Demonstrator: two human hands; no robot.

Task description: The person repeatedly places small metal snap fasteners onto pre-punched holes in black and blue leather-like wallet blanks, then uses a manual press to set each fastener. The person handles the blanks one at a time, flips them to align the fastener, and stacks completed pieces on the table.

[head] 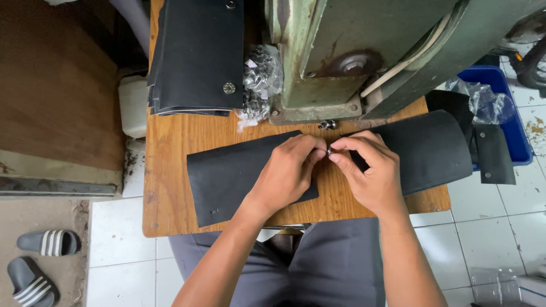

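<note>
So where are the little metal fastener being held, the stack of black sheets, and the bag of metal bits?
Small metal fastener (329, 150), head view: its visible edge between the fingertips.
Stack of black sheets (196, 57), head view: middle of the top sheet.
Clear bag of metal parts (259, 79), head view: its bulging middle.

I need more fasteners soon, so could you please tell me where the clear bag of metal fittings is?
The clear bag lies at the table's far edge, between the stack of black sheets and the green machine's base.

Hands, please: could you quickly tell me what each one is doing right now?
Left hand: fingers pinched on the small metal fastener, resting on the black sheet.
Right hand: pinching the same fastener.
</note>
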